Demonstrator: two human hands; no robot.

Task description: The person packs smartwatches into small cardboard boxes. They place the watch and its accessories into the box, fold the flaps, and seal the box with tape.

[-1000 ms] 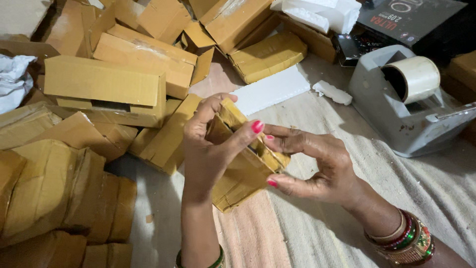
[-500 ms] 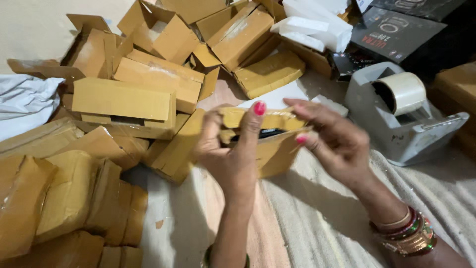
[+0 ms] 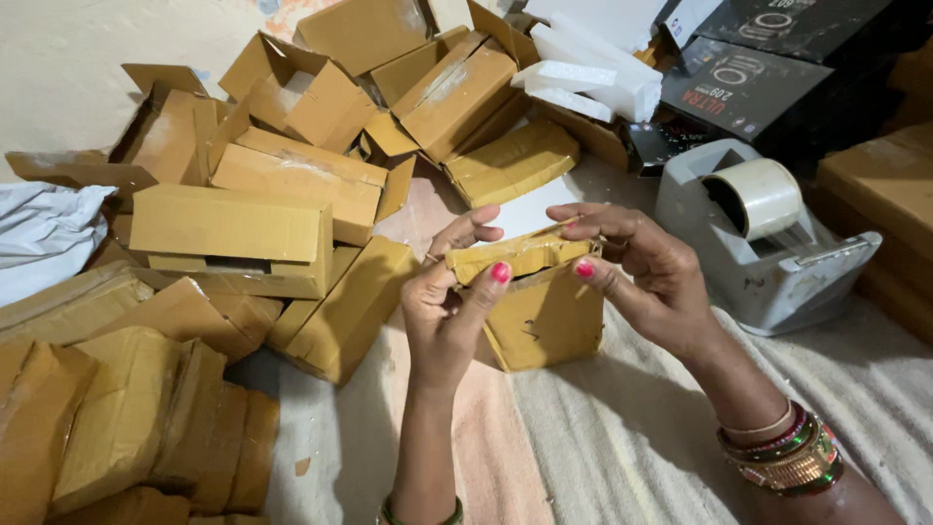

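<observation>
A small brown cardboard box (image 3: 544,316) is held up in front of me, its top flap folded over. My left hand (image 3: 449,311) grips the box's left end, thumb pressed on the flap. My right hand (image 3: 637,267) holds the right end, fingers curled over the top edge. Bangles ring my right wrist. Beneath the box lies a pale cloth (image 3: 622,437).
A heap of brown cardboard boxes (image 3: 292,175) fills the left and back. A grey tape dispenser (image 3: 768,243) with a clear tape roll stands right. White foam blocks (image 3: 583,78), a dark printed box (image 3: 758,68) and crumpled white plastic (image 3: 44,233) lie around.
Both hands have turned the box from tilted to level and raised it. The flap now lies folded over the top. The view has shifted, showing more of the pile.
</observation>
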